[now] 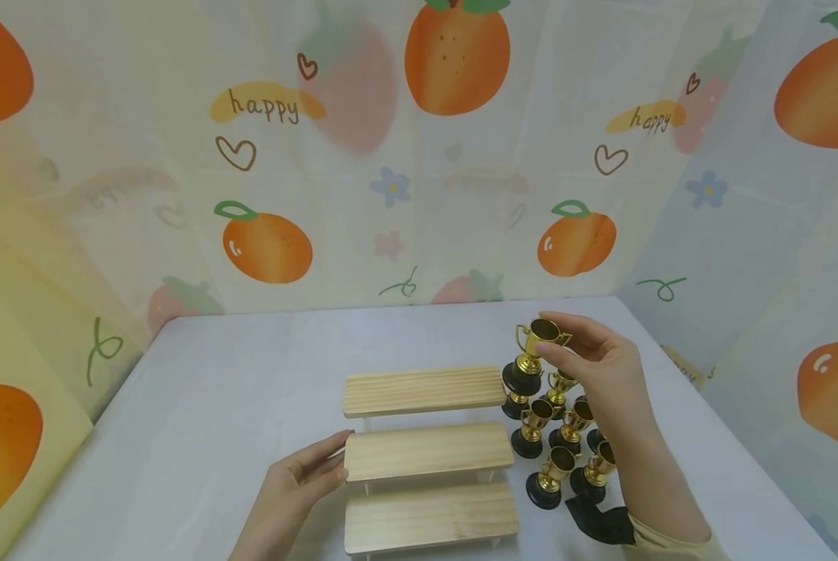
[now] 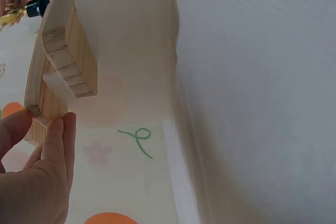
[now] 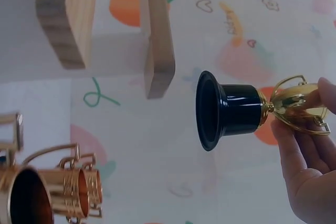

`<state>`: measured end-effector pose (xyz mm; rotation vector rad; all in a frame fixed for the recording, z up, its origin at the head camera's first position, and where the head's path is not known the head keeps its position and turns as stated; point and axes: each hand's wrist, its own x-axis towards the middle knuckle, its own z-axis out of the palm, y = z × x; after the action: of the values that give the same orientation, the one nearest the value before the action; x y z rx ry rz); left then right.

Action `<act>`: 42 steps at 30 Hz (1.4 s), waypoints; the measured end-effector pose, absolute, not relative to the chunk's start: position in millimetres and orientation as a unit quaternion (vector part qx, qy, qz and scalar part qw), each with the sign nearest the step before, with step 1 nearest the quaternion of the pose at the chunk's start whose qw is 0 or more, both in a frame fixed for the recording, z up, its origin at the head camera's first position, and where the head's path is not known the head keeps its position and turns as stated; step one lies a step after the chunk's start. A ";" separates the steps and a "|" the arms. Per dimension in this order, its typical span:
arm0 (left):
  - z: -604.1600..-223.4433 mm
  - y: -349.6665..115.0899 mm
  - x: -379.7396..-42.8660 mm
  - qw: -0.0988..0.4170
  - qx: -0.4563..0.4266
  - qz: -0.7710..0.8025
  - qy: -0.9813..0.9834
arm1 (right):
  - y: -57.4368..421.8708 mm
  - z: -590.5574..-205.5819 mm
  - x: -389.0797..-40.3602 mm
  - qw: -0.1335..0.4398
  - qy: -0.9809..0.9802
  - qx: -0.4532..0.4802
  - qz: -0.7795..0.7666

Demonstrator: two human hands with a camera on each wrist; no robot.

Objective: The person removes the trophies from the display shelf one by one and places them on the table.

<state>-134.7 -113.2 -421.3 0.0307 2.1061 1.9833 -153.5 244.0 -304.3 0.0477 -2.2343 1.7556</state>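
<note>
A small gold trophy cup (image 1: 543,333) with two handles and a black base is pinched by its cup between the thumb and fingers of my right hand (image 1: 604,366). It is held above the other trophies, near the right end of the top shelf. In the right wrist view, the held trophy's black base (image 3: 231,109) points toward the stand, apart from it. My left hand (image 1: 295,483) grips the left end of the middle board of a three-tier wooden display stand (image 1: 426,452). In the left wrist view, thumb and fingers (image 2: 55,135) lie on either side of the board's end.
Several similar trophies (image 1: 550,475) stand upright in a group on the white table (image 1: 250,374), close to the stand's right side. Clear supports (image 2: 131,51) carry the boards. A fruit-printed cloth (image 1: 419,195) hangs behind the table and along its sides.
</note>
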 end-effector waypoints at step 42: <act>-419.8 -112.9 -133.3 0.130 0.011 0.673 0.728 | 354.2 -358.3 -116.3 0.236 -0.662 0.128 0.700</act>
<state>-133.3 -112.9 -419.8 0.0331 2.1138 1.9565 -116.3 354.2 -358.3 0.3506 -1.8151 1.9208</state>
